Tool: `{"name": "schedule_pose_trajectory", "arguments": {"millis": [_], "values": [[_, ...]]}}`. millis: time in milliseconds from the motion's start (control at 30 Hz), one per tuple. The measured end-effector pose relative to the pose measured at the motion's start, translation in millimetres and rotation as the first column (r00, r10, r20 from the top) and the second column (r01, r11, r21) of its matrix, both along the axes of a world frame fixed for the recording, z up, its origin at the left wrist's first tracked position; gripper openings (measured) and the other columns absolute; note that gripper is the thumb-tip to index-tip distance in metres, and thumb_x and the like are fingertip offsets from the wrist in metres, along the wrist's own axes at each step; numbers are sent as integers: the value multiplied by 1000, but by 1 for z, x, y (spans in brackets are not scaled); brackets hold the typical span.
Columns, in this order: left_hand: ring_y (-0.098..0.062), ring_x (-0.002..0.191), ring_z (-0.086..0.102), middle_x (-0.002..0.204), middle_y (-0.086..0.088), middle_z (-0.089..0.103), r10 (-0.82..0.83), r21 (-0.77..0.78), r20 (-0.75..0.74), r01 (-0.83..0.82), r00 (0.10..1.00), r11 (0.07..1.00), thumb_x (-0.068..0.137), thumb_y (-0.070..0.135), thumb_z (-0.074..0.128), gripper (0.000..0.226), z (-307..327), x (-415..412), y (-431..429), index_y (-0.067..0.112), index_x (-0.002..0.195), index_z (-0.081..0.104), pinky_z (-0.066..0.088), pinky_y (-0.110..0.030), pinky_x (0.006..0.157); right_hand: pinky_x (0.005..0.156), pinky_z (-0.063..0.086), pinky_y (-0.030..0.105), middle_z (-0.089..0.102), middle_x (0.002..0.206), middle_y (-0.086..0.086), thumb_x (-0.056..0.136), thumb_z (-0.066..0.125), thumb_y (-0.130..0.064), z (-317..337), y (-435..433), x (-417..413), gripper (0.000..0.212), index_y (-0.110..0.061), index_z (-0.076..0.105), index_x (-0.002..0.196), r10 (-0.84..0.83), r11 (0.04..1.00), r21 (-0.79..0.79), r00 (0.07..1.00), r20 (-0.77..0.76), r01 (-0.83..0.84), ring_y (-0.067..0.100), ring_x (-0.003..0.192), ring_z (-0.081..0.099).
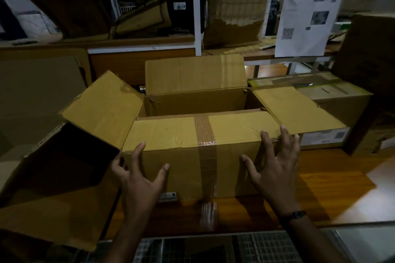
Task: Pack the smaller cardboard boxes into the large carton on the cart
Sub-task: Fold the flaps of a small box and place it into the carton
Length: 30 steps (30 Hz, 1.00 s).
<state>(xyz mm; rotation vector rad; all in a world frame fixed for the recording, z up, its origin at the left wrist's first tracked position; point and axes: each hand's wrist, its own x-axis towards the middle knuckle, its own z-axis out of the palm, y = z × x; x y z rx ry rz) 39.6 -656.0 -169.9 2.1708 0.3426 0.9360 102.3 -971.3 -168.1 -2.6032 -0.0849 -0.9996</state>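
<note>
Two grips spread wide on one taped cardboard box (171, 134), fingers straight and splayed, curled round nothing. The left grip (139, 177) lies at the box's near left corner, forefinger on the top edge, thumb on the front face. The right grip (275, 168) covers the near right corner, thumb on the front face, fingertips over the top edge; a dark wristband (296, 215) circles its wrist. The box sits at the near side of the large carton (192, 102), between its opened side flaps, on a wooden surface (320, 177); whether it is inside the carton's wall I cannot tell.
</note>
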Motion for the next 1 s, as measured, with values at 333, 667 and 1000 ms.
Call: {"name": "schedule_pose_trajectory", "arguments": {"millis": [333,667,1000], "values": [[-43,140,37,158,-14,25,-112,-2,-107,113,988,994,68,38,94,99,10,14,19,57,145,35,50,-54,98,108,36,70,27,161,18,84,67,-66,4,-5,11,85,-23,43,153,18,1000,19,1000,-10,-18,52,148,19],[-38,138,38,153,-12,29,-122,-33,-127,119,984,992,58,37,99,104,15,21,26,43,144,41,47,-50,97,103,42,72,25,161,12,73,64,-72,7,-10,24,93,-23,46,150,200,973,125,979,-50,-192,46,143,26],[-32,134,45,149,-8,44,-137,-23,-107,135,985,991,57,38,99,98,15,28,25,43,137,43,46,-41,92,100,45,71,17,163,7,57,78,-71,9,-14,38,108,-34,41,151,236,967,136,960,-152,-216,47,142,21]]}}
